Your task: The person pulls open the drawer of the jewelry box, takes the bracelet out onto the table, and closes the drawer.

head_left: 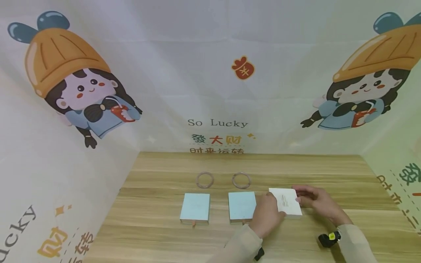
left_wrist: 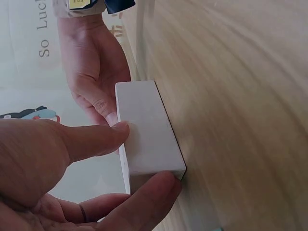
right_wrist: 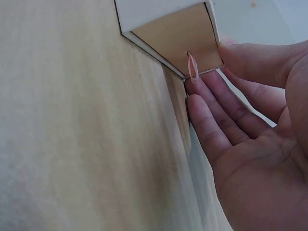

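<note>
At the far left, a cartoon figure [head_left: 82, 78] in an orange hat is printed on the backdrop [head_left: 171, 80]; next, on the wood-grain worktop [head_left: 151, 190], lies a pale blue box [head_left: 196, 206] with a small orange tab [head_left: 193, 223] at its near side; just behind it lies a thin ring [head_left: 205, 188]; further right sits a second blue box [head_left: 241, 205], its right edge partly hidden, with another ring [head_left: 241, 188] behind it; then comes the left hand [head_left: 267, 214], thumb and fingers gripping the left side of a white box [head_left: 287, 201]; this box is between both hands, small print on top, a ribbon loop [right_wrist: 193, 66] on its brown end; whether it touches the worktop I cannot tell; the right hand [head_left: 317, 202] holds its right side by the far corner; a second cartoon figure [head_left: 371, 78] is at the far right.
</note>
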A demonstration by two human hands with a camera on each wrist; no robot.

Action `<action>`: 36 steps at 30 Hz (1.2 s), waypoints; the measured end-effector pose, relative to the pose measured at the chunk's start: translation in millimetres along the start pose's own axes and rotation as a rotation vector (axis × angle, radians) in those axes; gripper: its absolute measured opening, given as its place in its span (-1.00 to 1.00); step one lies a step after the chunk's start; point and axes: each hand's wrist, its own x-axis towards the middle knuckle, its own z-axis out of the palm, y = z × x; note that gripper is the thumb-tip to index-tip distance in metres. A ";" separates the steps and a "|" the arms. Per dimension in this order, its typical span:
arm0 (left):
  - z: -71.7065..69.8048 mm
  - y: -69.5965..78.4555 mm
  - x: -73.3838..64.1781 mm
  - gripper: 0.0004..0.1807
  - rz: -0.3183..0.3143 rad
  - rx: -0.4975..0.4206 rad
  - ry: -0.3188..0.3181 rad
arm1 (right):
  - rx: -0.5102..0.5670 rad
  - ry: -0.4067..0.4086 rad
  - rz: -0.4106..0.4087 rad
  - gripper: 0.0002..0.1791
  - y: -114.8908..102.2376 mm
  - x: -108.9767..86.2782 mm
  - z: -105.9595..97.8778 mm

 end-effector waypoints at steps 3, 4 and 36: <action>0.7 -0.4 -4.1 -0.43 0.013 -0.010 0.010 | -0.011 0.000 -0.025 -0.45 -1.4 -1.4 0.8; 1.3 -0.4 -4.9 -0.41 0.014 -0.010 0.011 | -0.011 0.001 -0.030 -0.45 -1.5 -1.7 1.1; -22.4 -7.1 39.4 0.06 0.424 0.385 -0.225 | 0.062 -0.007 0.291 -0.32 -18.7 -12.1 -2.4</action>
